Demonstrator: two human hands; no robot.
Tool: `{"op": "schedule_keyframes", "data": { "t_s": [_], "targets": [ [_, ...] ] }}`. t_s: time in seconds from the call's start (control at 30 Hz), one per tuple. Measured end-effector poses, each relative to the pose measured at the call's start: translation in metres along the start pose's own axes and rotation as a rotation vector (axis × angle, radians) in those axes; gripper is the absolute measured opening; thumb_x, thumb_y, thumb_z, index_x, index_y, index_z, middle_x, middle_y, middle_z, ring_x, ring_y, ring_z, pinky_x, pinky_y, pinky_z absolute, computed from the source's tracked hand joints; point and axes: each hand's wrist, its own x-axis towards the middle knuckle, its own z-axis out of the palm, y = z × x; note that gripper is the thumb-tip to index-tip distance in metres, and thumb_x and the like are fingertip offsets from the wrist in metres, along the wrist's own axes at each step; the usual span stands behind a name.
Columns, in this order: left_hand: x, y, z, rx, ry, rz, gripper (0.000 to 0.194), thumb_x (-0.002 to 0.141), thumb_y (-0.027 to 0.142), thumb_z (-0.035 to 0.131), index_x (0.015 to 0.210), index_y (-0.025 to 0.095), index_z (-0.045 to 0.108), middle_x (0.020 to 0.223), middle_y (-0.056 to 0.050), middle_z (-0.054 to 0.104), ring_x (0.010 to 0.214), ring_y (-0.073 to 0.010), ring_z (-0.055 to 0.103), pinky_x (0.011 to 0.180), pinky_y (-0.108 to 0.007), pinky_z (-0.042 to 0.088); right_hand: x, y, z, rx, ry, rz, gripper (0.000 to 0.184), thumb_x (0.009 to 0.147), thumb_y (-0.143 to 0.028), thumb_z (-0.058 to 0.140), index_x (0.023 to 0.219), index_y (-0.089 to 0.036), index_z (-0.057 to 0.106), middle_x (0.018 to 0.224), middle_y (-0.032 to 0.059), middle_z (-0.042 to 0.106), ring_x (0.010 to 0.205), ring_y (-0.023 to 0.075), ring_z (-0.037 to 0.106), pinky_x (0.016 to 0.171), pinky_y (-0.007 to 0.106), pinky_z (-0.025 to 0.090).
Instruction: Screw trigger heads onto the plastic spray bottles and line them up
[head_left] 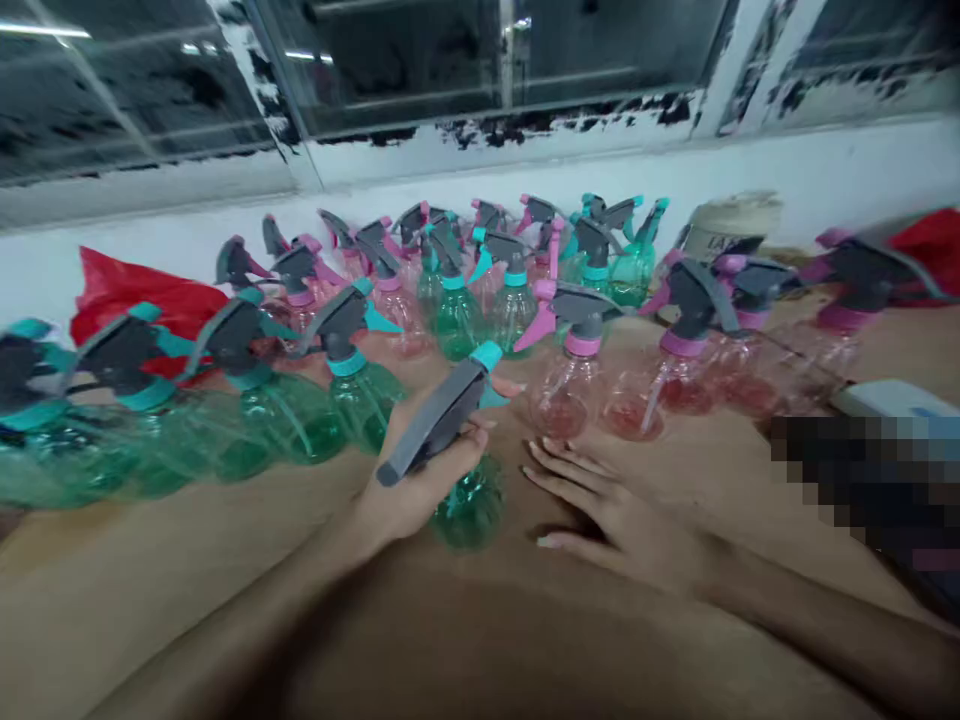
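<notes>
My left hand (pixel 420 480) is wrapped round the neck of a green spray bottle (pixel 469 505) with a grey trigger and teal nozzle, which stands on the brown table (pixel 225 560) in front of me. My right hand (pixel 611 510) lies flat on the table just right of that bottle, fingers stretched out and holding nothing. Behind stand several more spray bottles: green ones with teal tops (pixel 360 385) to the left and pink ones with pink tops (pixel 574 375) to the right.
A red plastic bag (pixel 127 290) lies at the back left and another red bag (pixel 934 245) at the far right. A pale round container (pixel 731 225) stands by the white wall under the windows. A pixelated dark patch (pixel 862 480) covers the right edge.
</notes>
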Motion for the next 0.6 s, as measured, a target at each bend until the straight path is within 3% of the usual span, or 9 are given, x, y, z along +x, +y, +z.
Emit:
{"op": "schedule_keyframes", "data": {
  "t_s": [0.17, 0.37, 0.47, 0.6],
  "targets": [
    [0.0, -0.003, -0.003, 0.027, 0.024, 0.013, 0.019, 0.08, 0.026, 0.049, 0.077, 0.027, 0.068, 0.067, 0.002, 0.058, 0.059, -0.0158, 0.053, 0.057, -0.03, 0.042, 0.003, -0.001, 0.0, 0.032, 0.023, -0.002, 0.063, 0.088, -0.055, 0.039, 0.14, -0.02, 0.031, 0.148, 0.003, 0.026, 0.137, 0.0202, 0.019, 0.111, 0.042, 0.022],
    [0.0, -0.011, -0.001, 0.001, 0.034, 0.01, 0.015, 0.081, 0.028, 0.052, 0.081, 0.028, 0.067, 0.08, 0.001, 0.067, 0.082, -0.0184, 0.062, 0.076, -0.032, 0.047, 0.002, 0.001, 0.003, 0.067, 0.057, -0.018, 0.062, 0.087, -0.053, 0.042, 0.14, -0.021, 0.031, 0.147, 0.0041, 0.029, 0.136, 0.0219, 0.02, 0.11, 0.045, 0.024],
    [-0.002, -0.009, -0.001, 0.006, 0.095, 0.005, 0.013, 0.078, 0.026, 0.053, 0.08, 0.026, 0.066, 0.08, 0.001, 0.067, 0.079, -0.0186, 0.062, 0.074, -0.033, 0.048, 0.001, 0.0, 0.003, 0.077, 0.06, -0.009, 0.062, 0.087, -0.053, 0.043, 0.139, -0.021, 0.032, 0.147, 0.0042, 0.029, 0.136, 0.0217, 0.02, 0.11, 0.044, 0.024],
    [-0.005, -0.009, -0.004, 0.012, 0.085, 0.019, 0.013, 0.073, 0.025, 0.054, 0.081, 0.023, 0.064, 0.076, 0.0, 0.067, 0.073, -0.019, 0.062, 0.072, -0.034, 0.047, 0.001, -0.001, 0.001, 0.097, 0.066, 0.004, 0.062, 0.086, -0.053, 0.045, 0.139, -0.023, 0.033, 0.146, 0.0038, 0.031, 0.136, 0.0223, 0.022, 0.11, 0.045, 0.025]
  ]
}}
